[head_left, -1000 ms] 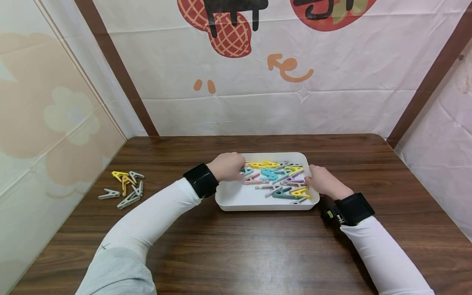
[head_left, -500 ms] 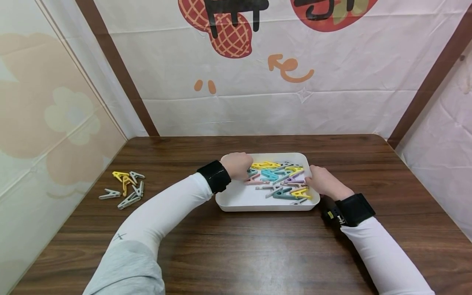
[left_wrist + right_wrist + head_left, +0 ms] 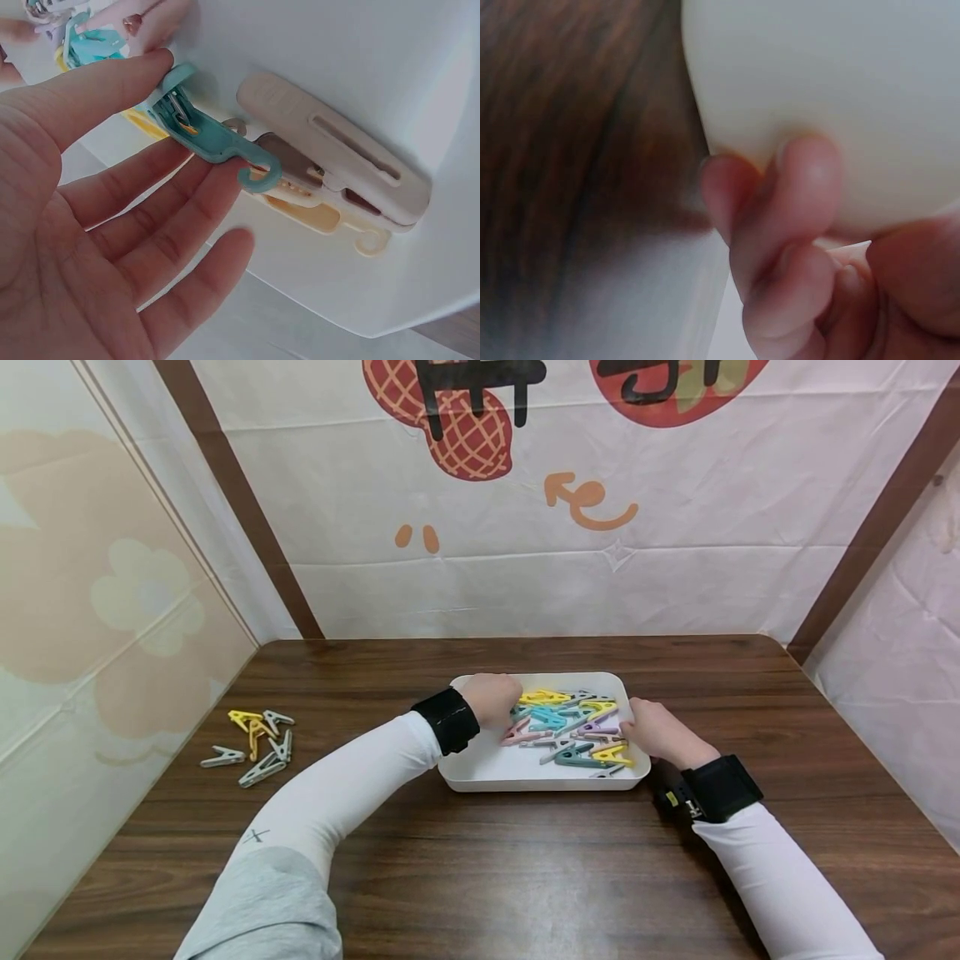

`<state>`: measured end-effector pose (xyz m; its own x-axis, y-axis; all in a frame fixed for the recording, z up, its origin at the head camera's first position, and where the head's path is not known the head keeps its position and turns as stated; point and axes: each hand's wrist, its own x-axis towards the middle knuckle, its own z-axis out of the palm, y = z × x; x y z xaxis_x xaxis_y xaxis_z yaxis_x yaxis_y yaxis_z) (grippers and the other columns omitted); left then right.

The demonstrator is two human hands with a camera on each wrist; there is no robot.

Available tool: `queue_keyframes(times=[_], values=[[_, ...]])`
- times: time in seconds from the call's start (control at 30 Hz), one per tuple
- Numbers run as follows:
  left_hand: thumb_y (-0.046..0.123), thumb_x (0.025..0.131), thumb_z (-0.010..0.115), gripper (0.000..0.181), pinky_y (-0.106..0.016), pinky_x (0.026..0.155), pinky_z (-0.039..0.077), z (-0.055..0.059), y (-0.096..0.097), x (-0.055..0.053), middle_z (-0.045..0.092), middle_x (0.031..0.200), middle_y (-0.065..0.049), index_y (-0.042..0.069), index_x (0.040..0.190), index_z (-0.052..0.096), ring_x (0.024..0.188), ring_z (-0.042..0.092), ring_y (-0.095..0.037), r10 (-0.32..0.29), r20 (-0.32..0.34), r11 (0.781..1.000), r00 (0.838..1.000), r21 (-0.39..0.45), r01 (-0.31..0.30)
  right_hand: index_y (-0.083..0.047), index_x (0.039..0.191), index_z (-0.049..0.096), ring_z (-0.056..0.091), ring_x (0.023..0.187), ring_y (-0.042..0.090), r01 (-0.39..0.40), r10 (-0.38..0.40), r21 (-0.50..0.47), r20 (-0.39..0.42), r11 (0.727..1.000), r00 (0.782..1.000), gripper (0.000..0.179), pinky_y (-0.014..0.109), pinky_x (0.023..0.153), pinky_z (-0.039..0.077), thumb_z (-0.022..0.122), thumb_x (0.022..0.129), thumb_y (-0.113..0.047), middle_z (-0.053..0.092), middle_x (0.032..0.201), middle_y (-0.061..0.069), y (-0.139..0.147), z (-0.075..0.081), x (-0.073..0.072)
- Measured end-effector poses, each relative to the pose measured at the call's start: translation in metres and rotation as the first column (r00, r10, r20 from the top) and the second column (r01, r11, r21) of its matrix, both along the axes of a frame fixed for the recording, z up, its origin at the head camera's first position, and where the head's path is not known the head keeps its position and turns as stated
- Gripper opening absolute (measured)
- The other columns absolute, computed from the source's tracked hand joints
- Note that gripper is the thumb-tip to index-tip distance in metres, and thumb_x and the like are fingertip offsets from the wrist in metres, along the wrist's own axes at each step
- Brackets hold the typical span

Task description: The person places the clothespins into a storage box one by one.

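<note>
My left hand is over the left part of a white tray. In the left wrist view it pinches a teal clothespin with a small hook, between the thumb and the fingers. Beside that clothespin lie a beige clothespin and a pale yellow hooked one on the tray's white floor. My right hand holds the tray's right side, its fingers curled against the outer wall in the right wrist view. Several clothespins in yellow, teal, pink, purple and grey fill the tray's right part.
A loose group of yellow and grey clothespins lies on the brown wooden table, left of the tray. Behind the table hangs a white printed sheet, and another covers the left side.
My left hand has moved right across the tray, toward the heap. A pink clothespin near its fingers has turned to a steeper angle. The right hand and the tray stay in place.
</note>
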<state>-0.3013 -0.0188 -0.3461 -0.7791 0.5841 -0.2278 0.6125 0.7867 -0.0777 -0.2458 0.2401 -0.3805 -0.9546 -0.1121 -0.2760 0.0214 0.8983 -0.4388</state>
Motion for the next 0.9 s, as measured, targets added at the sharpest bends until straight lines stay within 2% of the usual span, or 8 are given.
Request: queue_keyframes(times=[0.17, 0.3, 0.43, 0.53, 0.63, 0.73, 0.8, 0.9], values=[[0.023, 0.089, 0.07, 0.014, -0.028, 0.064, 0.04, -0.008, -0.001, -0.005, 0.055, 0.075, 0.002, 0.01, 0.094, 0.064, 0.069, 0.049, -0.016, -0.033, -0.037, 0.999, 0.999, 0.003, 0.034, 0.019, 0.137, 0.03, 0.058, 0.079, 0.027, -0.005, 0.005, 0.008, -0.012, 1.0, 1.0, 0.051, 0.03, 0.054, 0.047, 0.048, 0.1, -0.013, 0.049, 0.12, 0.033, 0.0, 0.0, 0.0], [0.026, 0.09, 0.069, 0.017, -0.028, 0.063, 0.042, -0.007, -0.005, -0.008, 0.058, 0.077, 0.002, 0.01, 0.094, 0.065, 0.069, 0.051, -0.015, -0.055, -0.042, 0.998, 0.998, 0.019, 0.056, 0.017, 0.137, 0.031, 0.058, 0.071, 0.024, 0.002, -0.002, 0.0, -0.007, 1.0, 1.0, 0.05, 0.031, 0.051, 0.047, 0.049, 0.1, -0.013, 0.05, 0.118, 0.032, -0.001, 0.0, 0.001], [0.03, 0.093, 0.066, 0.022, -0.03, 0.064, 0.046, 0.005, -0.013, -0.004, 0.063, 0.084, 0.0, 0.009, 0.098, 0.067, 0.072, 0.055, -0.015, -0.046, -0.045, 0.997, 0.998, 0.059, 0.048, 0.017, 0.137, 0.031, 0.058, 0.07, 0.024, 0.004, -0.004, -0.004, -0.002, 1.0, 1.0, 0.05, 0.031, 0.051, 0.047, 0.049, 0.1, -0.013, 0.051, 0.117, 0.031, 0.0, -0.001, 0.001], [0.032, 0.094, 0.064, 0.028, -0.031, 0.067, 0.049, 0.017, -0.024, 0.001, 0.066, 0.091, -0.002, 0.007, 0.104, 0.069, 0.076, 0.057, -0.016, -0.028, -0.037, 0.995, 0.999, 0.099, 0.032, 0.018, 0.136, 0.032, 0.058, 0.075, 0.025, -0.007, 0.007, 0.001, -0.008, 1.0, 1.0, 0.049, 0.031, 0.053, 0.047, 0.048, 0.1, -0.013, 0.051, 0.117, 0.031, 0.0, 0.0, 0.0], [0.033, 0.095, 0.062, 0.032, -0.032, 0.069, 0.05, 0.025, -0.04, 0.007, 0.067, 0.097, -0.005, 0.005, 0.109, 0.069, 0.079, 0.059, -0.017, -0.006, -0.038, 0.988, 0.999, 0.154, 0.012, 0.018, 0.134, 0.034, 0.058, 0.079, 0.027, -0.023, 0.023, 0.008, -0.021, 1.0, 1.0, 0.048, 0.031, 0.055, 0.046, 0.048, 0.099, -0.012, 0.052, 0.116, 0.031, 0.0, 0.0, 0.0], [0.033, 0.095, 0.062, 0.031, -0.033, 0.07, 0.05, 0.029, -0.063, 0.012, 0.067, 0.099, -0.006, 0.006, 0.11, 0.068, 0.082, 0.059, -0.017, 0.033, -0.051, 0.975, 0.998, 0.223, -0.021, 0.019, 0.132, 0.036, 0.057, 0.08, 0.027, -0.035, 0.035, 0.014, -0.032, 0.999, 0.999, 0.047, 0.032, 0.056, 0.046, 0.048, 0.099, -0.011, 0.052, 0.115, 0.031, 0.0, 0.001, 0.0], [0.033, 0.095, 0.063, 0.03, -0.034, 0.068, 0.049, 0.031, -0.08, 0.015, 0.066, 0.093, -0.005, 0.007, 0.108, 0.067, 0.08, 0.058, -0.017, 0.069, -0.055, 0.96, 0.996, 0.276, -0.051, 0.019, 0.132, 0.036, 0.058, 0.079, 0.027, -0.036, 0.037, 0.014, -0.033, 0.999, 0.999, 0.046, 0.032, 0.055, 0.046, 0.049, 0.099, -0.011, 0.053, 0.114, 0.031, 0.0, 0.001, 0.0], [0.032, 0.094, 0.065, 0.027, -0.034, 0.066, 0.047, 0.032, -0.106, 0.02, 0.063, 0.086, -0.002, 0.008, 0.105, 0.068, 0.076, 0.056, -0.017, 0.125, -0.057, 0.927, 0.991, 0.363, -0.096, 0.019, 0.131, 0.036, 0.058, 0.077, 0.026, -0.033, 0.033, 0.008, -0.03, 0.999, 0.999, 0.046, 0.031, 0.054, 0.046, 0.049, 0.099, -0.011, 0.053, 0.114, 0.031, 0.0, 0.002, 0.001]])
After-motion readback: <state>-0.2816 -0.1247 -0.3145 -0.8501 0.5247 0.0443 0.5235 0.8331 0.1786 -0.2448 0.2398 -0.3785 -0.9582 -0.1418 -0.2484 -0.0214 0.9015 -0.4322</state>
